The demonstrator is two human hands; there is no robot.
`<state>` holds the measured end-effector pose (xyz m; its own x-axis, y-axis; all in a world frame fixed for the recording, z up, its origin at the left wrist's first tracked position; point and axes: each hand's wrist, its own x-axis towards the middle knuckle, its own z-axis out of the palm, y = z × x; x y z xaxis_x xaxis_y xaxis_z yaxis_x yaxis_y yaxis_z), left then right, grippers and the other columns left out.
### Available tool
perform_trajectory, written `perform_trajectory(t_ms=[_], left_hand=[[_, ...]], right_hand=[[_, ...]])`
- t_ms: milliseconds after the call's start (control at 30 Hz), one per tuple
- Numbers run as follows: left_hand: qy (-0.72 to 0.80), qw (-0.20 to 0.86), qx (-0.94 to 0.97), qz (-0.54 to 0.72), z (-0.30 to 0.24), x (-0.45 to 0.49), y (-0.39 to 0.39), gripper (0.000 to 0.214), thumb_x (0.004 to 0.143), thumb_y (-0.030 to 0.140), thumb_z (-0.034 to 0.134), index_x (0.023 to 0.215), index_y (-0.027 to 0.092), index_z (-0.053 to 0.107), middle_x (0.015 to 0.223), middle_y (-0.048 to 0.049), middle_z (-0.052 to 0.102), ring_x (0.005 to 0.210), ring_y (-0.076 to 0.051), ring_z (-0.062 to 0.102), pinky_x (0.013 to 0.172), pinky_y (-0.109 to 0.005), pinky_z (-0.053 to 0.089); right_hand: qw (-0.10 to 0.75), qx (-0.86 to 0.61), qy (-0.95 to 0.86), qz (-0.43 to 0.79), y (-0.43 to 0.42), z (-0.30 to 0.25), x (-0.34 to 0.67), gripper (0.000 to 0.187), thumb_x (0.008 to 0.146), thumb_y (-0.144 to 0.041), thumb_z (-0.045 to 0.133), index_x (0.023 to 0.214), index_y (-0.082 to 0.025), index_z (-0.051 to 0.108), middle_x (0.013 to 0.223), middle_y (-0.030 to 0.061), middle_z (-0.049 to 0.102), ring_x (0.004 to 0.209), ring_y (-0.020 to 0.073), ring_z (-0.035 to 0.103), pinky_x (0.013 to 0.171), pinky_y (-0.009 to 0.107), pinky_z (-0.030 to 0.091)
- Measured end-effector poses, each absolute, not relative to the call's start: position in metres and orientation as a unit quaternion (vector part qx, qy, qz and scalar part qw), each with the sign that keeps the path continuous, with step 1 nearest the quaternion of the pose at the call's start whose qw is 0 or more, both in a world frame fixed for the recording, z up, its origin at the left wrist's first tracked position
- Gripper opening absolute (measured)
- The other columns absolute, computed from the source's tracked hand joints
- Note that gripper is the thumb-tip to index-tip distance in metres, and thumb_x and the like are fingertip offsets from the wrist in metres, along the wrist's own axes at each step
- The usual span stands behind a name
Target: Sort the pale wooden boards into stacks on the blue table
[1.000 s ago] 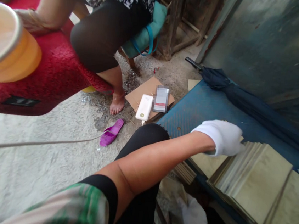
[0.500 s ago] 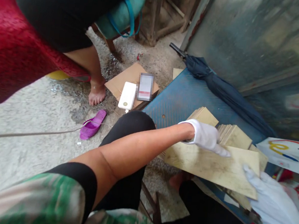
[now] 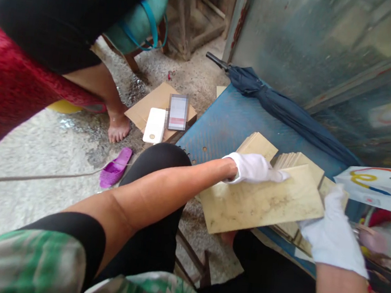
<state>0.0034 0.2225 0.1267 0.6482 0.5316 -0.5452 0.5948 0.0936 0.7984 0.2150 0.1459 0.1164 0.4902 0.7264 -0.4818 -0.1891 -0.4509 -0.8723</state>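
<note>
Both my hands wear white gloves. My left hand [image 3: 254, 169] grips the far left edge of a pale, stained rectangular board [image 3: 262, 202], fingers laid over its top. My right hand [image 3: 333, 231] holds the same board at its near right corner, fingers closed round the edge. The board hangs tilted above my black-clad knees [image 3: 159, 161]. Behind it, several similar thin boards [image 3: 298, 164] lie fanned in stacks on a blue metal surface [image 3: 226, 121].
A folded dark blue umbrella [image 3: 283, 109] lies along the blue surface by a metal wall. On the concrete floor are flat cardboard [image 3: 151, 104] with a white power bank [image 3: 155, 126], a purple sandal [image 3: 114, 173] and a cable. Another person's bare leg [image 3: 112, 105] stands left, beside red fabric [image 3: 5, 94].
My left hand took one board from the stack and drew it toward me. My right hand came up into view and closed on the board's right corner. The view swung right.
</note>
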Motion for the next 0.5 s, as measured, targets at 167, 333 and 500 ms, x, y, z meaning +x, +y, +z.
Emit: perform_trajectory(t_ms=[167, 333, 500], left_hand=[[0.515, 0.612, 0.600, 0.039, 0.123, 0.009, 0.223, 0.065, 0.088, 0.072, 0.038, 0.090, 0.015, 0.071, 0.091, -0.0092, 0.072, 0.084, -0.021, 0.066, 0.073, -0.028, 0.047], [0.568, 0.584, 0.569, 0.112, 0.116, 0.013, 0.228, 0.060, 0.091, 0.068, 0.037, 0.068, 0.018, 0.061, 0.071, -0.0058, 0.064, 0.074, -0.018, 0.060, 0.064, -0.027, 0.043], [0.598, 0.547, 0.572, 0.125, 0.104, 0.021, 0.233, 0.055, 0.095, 0.060, 0.034, 0.062, 0.019, 0.053, 0.071, -0.0046, 0.062, 0.075, -0.016, 0.058, 0.061, -0.025, 0.040]], right_hand=[[0.487, -0.700, -0.127, 0.506, 0.132, 0.110, 0.205, 0.044, 0.085, -0.059, 0.063, 0.114, -0.025, 0.065, 0.128, 0.0053, 0.064, 0.117, 0.0185, 0.062, 0.085, 0.027, 0.057], [0.352, -0.788, -0.283, 0.419, 0.123, 0.105, 0.186, 0.071, 0.073, -0.065, 0.071, 0.126, -0.019, 0.057, 0.122, 0.0126, 0.066, 0.111, 0.0292, 0.064, 0.093, 0.043, 0.055], [0.258, -0.806, -0.368, 0.386, 0.129, 0.097, 0.157, 0.073, 0.067, -0.065, 0.072, 0.120, -0.017, 0.056, 0.115, 0.0148, 0.068, 0.105, 0.0321, 0.065, 0.095, 0.047, 0.052]])
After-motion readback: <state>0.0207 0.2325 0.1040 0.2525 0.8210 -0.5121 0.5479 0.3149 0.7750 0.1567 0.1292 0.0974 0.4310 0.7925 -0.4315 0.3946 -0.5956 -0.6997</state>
